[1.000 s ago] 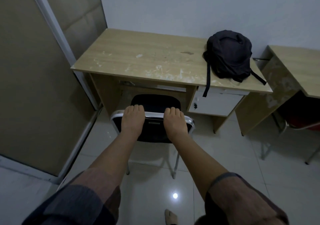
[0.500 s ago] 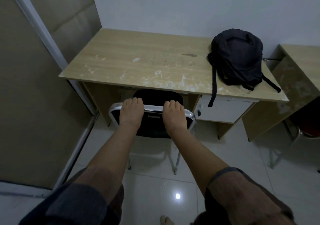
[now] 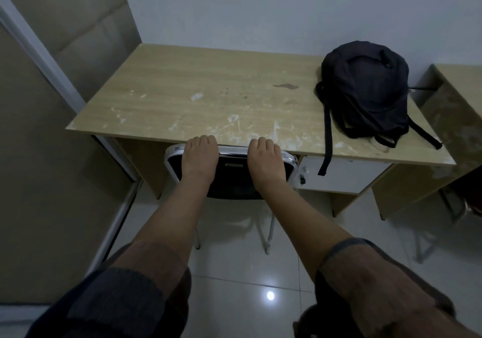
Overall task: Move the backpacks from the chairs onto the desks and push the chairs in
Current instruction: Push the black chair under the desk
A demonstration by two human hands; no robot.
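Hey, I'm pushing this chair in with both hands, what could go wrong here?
Your left hand and right hand curl over the chair backrest right at the desk edge, so the fingers may get pinched. The backpack strap dangles off the front edge and might snag.

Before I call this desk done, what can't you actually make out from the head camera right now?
- Chair seat: hidden under the desk top.
- Fingertips of left hand and right hand: curled over the chrome backrest rim.
- Second desk and the red chair under it: cut off by the right edge; any backpack there unseen.
- Drawer lock: too small and dim.
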